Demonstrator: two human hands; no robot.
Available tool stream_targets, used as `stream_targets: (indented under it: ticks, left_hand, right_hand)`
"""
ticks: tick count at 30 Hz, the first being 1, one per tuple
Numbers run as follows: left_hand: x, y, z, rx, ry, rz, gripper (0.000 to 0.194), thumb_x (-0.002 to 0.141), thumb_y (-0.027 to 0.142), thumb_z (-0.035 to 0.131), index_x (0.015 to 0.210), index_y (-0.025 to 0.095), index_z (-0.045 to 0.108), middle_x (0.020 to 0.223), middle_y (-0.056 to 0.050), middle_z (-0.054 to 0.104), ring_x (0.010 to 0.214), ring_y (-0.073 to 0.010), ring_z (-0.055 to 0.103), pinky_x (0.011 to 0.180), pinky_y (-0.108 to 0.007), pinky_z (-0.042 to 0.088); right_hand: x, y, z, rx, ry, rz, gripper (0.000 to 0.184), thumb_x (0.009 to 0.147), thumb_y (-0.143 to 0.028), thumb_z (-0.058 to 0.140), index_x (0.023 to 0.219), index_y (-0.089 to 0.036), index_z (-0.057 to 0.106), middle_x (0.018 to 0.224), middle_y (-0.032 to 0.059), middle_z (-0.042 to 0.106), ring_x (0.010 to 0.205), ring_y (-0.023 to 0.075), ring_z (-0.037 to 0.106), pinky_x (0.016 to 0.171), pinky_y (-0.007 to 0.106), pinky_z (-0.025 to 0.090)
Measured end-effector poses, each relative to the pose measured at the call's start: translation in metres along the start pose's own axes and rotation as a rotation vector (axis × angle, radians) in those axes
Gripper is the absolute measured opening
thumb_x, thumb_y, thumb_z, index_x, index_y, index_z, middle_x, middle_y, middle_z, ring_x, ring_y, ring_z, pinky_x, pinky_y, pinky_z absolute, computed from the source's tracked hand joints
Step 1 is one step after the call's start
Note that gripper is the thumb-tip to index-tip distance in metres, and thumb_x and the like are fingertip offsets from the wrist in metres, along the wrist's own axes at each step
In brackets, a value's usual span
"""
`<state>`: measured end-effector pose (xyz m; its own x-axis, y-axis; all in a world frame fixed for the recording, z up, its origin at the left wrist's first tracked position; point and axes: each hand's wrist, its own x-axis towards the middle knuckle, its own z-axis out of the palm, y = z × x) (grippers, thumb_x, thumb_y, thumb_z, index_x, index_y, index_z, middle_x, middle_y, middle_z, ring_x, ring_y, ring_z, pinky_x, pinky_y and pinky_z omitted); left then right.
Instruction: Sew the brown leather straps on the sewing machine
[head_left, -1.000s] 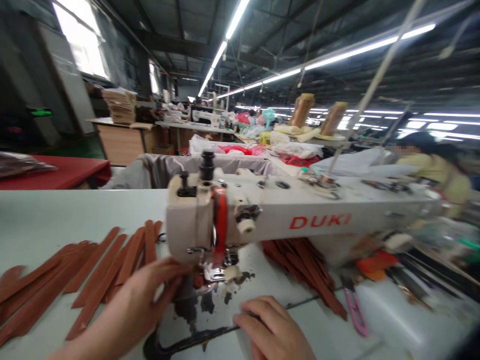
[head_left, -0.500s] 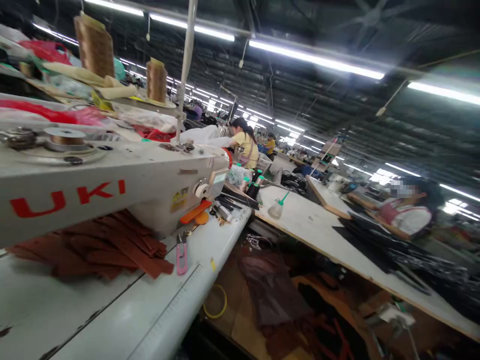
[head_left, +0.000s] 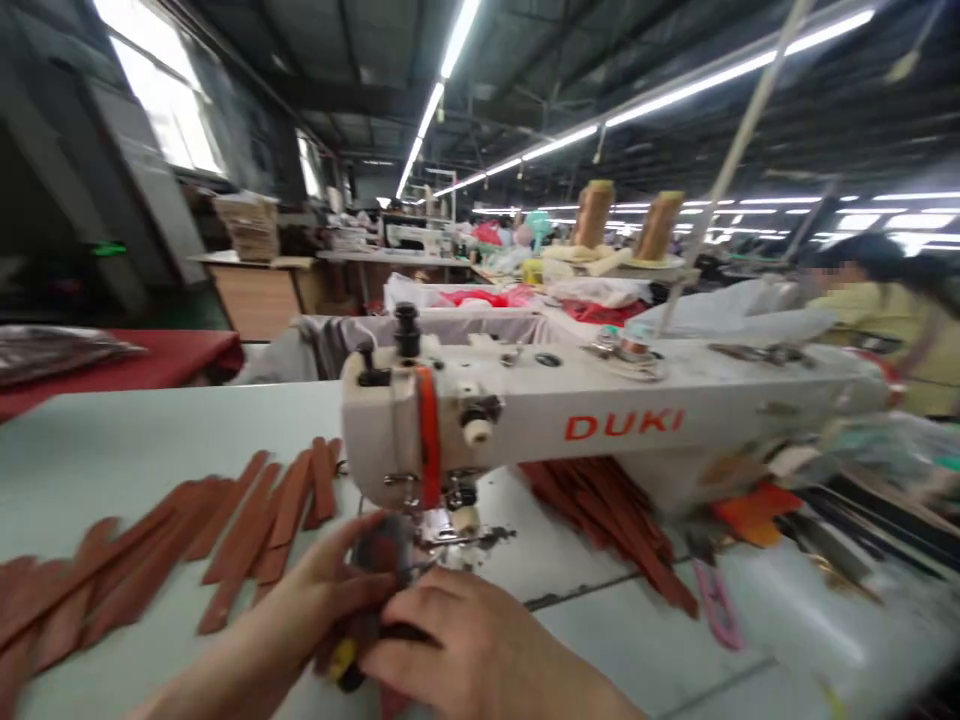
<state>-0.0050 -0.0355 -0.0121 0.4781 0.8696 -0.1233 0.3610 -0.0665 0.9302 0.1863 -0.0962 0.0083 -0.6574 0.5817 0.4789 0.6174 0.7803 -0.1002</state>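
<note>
My left hand (head_left: pixel 315 590) and my right hand (head_left: pixel 457 640) meet in front of the presser foot (head_left: pixel 442 527) of a white DUKI sewing machine (head_left: pixel 600 420). Both hands grip a blurred dark object (head_left: pixel 382 550) with a yellow spot; motion blur hides what it is. Several long reddish-brown leather strips (head_left: pixel 247 540) lie fanned out on the table to the left of my left hand. A heap of similar strips (head_left: pixel 600 525) lies behind the machine arm, to the right of my right hand.
Pink snips (head_left: pixel 716 605) and an orange piece (head_left: pixel 754 515) lie right of the machine on the pale sewing table (head_left: pixel 150 430). Thread cones (head_left: pixel 622 225) stand behind the machine. A person in a yellow top (head_left: pixel 885 320) works beyond it, and a red table (head_left: pixel 112 360) stands at left.
My view has swung back to the machine after turning right. My hands have closed together near the presser foot, and the dark object now lies between them.
</note>
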Motion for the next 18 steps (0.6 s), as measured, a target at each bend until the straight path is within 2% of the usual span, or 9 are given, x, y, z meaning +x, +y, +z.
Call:
stream_targets:
  ticks: [2, 3, 4, 6, 7, 9, 12, 15, 18]
  left_hand:
    - [0.000, 0.007, 0.003, -0.046, 0.012, -0.117, 0.057, 0.088, 0.031, 0.050, 0.140, 0.014, 0.035, 0.064, 0.003, 0.057, 0.049, -0.0142, 0.059, 0.041, -0.019, 0.040]
    - [0.002, 0.010, 0.005, 0.010, 0.011, -0.125, 0.058, 0.085, 0.028, 0.051, 0.139, 0.013, 0.037, 0.058, 0.006, 0.052, 0.045, -0.0139, 0.054, 0.039, -0.019, 0.037]
    - [0.003, 0.012, 0.007, 0.118, 0.051, -0.060, 0.055, 0.083, 0.026, 0.051, 0.136, 0.013, 0.042, 0.053, 0.007, 0.049, 0.043, -0.0142, 0.051, 0.040, -0.019, 0.036]
    - [0.003, 0.014, 0.009, 0.429, 0.187, 0.219, 0.040, 0.084, 0.022, 0.048, 0.123, 0.015, 0.055, 0.058, 0.002, 0.056, 0.052, -0.0175, 0.057, 0.048, -0.023, 0.046]
    - [0.002, 0.012, 0.008, 0.580, 0.261, 0.398, 0.034, 0.085, 0.020, 0.046, 0.116, 0.017, 0.059, 0.069, -0.002, 0.063, 0.062, -0.0198, 0.063, 0.056, -0.027, 0.052]
    - [0.000, 0.006, 0.006, 0.800, 0.359, 0.730, 0.034, 0.087, 0.016, 0.041, 0.114, 0.020, 0.061, 0.094, -0.008, 0.068, 0.082, -0.0220, 0.068, 0.071, -0.030, 0.058]
    - [-0.002, -0.008, 0.008, 0.896, 0.331, 0.967, 0.051, 0.084, 0.007, 0.038, 0.131, 0.019, 0.052, 0.110, -0.009, 0.068, 0.101, -0.0190, 0.068, 0.086, -0.024, 0.057]
    - [-0.001, -0.011, 0.013, 0.969, 0.226, 0.988, 0.063, 0.080, 0.003, 0.040, 0.142, 0.015, 0.041, 0.115, -0.010, 0.069, 0.112, -0.0189, 0.065, 0.096, -0.024, 0.052]
    - [-0.002, -0.003, 0.013, 0.970, 0.180, 0.967, 0.067, 0.080, 0.002, 0.042, 0.145, 0.011, 0.035, 0.120, -0.013, 0.067, 0.113, -0.0206, 0.064, 0.100, -0.028, 0.048]
  right_hand:
    - [-0.002, 0.008, 0.009, -0.010, 0.031, -0.008, 0.015, 0.098, -0.030, 0.055, 0.095, -0.021, 0.067, 0.090, -0.0008, 0.067, 0.082, 0.0147, 0.059, 0.075, 0.023, 0.051]
    - [-0.005, 0.011, 0.014, -0.029, 0.038, -0.006, 0.015, 0.097, -0.028, 0.057, 0.091, -0.021, 0.068, 0.085, -0.0013, 0.067, 0.076, 0.0145, 0.059, 0.067, 0.023, 0.050]
    - [-0.008, 0.012, 0.018, -0.049, 0.040, -0.007, 0.013, 0.096, -0.026, 0.058, 0.089, -0.021, 0.068, 0.081, -0.0017, 0.067, 0.072, 0.0144, 0.059, 0.062, 0.024, 0.049]
    - [-0.015, 0.014, 0.028, -0.085, 0.053, 0.026, 0.009, 0.092, -0.023, 0.063, 0.086, -0.019, 0.068, 0.076, -0.0020, 0.067, 0.068, 0.0148, 0.060, 0.058, 0.025, 0.048]
    - [-0.018, 0.015, 0.033, -0.095, 0.059, 0.071, 0.006, 0.090, -0.022, 0.065, 0.085, -0.019, 0.068, 0.076, -0.0018, 0.068, 0.069, 0.0152, 0.061, 0.059, 0.026, 0.049]
    - [-0.025, 0.018, 0.044, -0.097, 0.067, 0.178, 0.006, 0.086, -0.022, 0.070, 0.081, -0.019, 0.066, 0.076, -0.0013, 0.068, 0.072, 0.0163, 0.064, 0.063, 0.027, 0.051]
    - [-0.033, 0.021, 0.058, -0.087, 0.069, 0.250, 0.001, 0.088, -0.021, 0.066, 0.088, -0.020, 0.067, 0.082, 0.0001, 0.069, 0.075, 0.0169, 0.065, 0.067, 0.027, 0.053]
    - [-0.037, 0.022, 0.065, -0.087, 0.105, 0.227, 0.009, 0.093, -0.020, 0.059, 0.094, -0.020, 0.067, 0.084, 0.0003, 0.069, 0.074, 0.0164, 0.064, 0.066, 0.027, 0.052]
    - [-0.037, 0.022, 0.066, -0.085, 0.142, 0.233, 0.009, 0.093, -0.020, 0.059, 0.093, -0.020, 0.068, 0.080, 0.0002, 0.068, 0.071, 0.0162, 0.063, 0.062, 0.027, 0.051]
